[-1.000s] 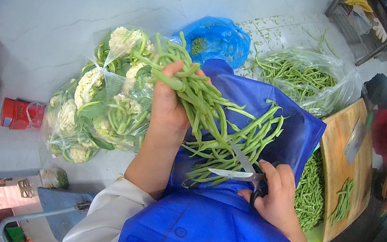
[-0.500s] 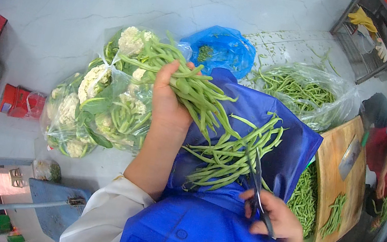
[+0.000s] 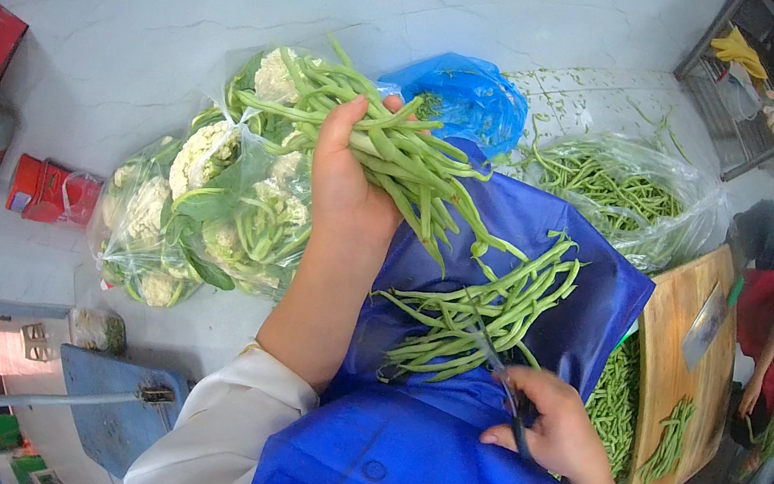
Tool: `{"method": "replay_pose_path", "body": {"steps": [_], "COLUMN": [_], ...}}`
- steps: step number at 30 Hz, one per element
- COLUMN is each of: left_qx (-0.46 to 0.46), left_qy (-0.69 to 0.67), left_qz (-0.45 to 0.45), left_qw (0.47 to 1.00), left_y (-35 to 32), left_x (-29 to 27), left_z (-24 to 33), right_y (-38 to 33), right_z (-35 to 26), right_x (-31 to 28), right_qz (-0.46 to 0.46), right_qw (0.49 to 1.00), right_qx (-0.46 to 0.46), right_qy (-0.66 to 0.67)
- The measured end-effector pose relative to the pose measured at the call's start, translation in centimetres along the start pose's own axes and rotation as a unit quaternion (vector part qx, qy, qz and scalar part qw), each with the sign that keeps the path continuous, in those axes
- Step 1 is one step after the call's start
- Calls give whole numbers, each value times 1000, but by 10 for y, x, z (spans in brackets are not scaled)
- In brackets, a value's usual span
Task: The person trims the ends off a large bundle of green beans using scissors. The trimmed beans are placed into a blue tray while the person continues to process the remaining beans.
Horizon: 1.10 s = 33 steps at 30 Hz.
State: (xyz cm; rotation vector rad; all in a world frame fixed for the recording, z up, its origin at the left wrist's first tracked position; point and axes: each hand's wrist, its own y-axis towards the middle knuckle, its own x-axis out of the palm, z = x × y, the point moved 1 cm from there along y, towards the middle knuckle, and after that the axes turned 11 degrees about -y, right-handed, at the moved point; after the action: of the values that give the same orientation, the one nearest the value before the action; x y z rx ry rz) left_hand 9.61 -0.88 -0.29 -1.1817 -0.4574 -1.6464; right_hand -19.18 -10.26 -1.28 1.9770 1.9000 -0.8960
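Note:
My left hand (image 3: 352, 181) is closed around a thick bunch of long green beans (image 3: 404, 166), whose ends stick out on both sides. Black-handled scissors (image 3: 494, 356) are in my right hand (image 3: 557, 423), its fingers curled round the handles. Their blades point up and left, over a loose pile of green beans (image 3: 440, 319) in my lap. That pile lies on a shiny blue apron (image 3: 592, 287), below and right of the held bunch. Whether the blades touch any bean I cannot tell.
Left are clear bags of cauliflower (image 3: 149, 209). Ahead stand a blue bag-lined bin (image 3: 504, 109) with green scraps and a clear bag of beans (image 3: 705, 213). To the right are a wooden board (image 3: 671, 333) with a cleaver (image 3: 706, 327), cut beans (image 3: 614, 395) and another person (image 3: 767, 323).
The scissors have swung further left over the lap pile, and my right hand has shifted slightly. My left hand still holds the bunch. The whole view has shifted a little.

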Motion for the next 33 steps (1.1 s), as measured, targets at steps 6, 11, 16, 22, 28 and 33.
{"method": "replay_pose_path", "body": {"steps": [6, 11, 16, 22, 28, 33], "left_qx": [-101, -40, -102, -204, -218, -150], "left_qy": [-43, 10, -53, -93, -134, -120], "left_qz": [8, 31, -20, -112, -135, -83], "left_qw": [994, 999, 993, 968, 957, 978], "left_y": [-5, -13, -2, 7, 3, -8], "left_x": [-2, 4, -8, -20, -19, -11], "left_z": [-10, -16, -6, -13, -20, -27], "right_y": [39, 46, 29, 47, 52, 37], "right_z": [-10, 3, 5, 7, 7, 7], "right_x": [19, 34, 28, 31, 34, 37], "right_qz": [218, 282, 264, 298, 283, 225], "right_qw": [954, 931, 947, 924, 933, 969], "right_qx": [-24, -54, -77, -50, -58, -15], "right_qy": [-205, -226, -165, -236, -216, -101]}}
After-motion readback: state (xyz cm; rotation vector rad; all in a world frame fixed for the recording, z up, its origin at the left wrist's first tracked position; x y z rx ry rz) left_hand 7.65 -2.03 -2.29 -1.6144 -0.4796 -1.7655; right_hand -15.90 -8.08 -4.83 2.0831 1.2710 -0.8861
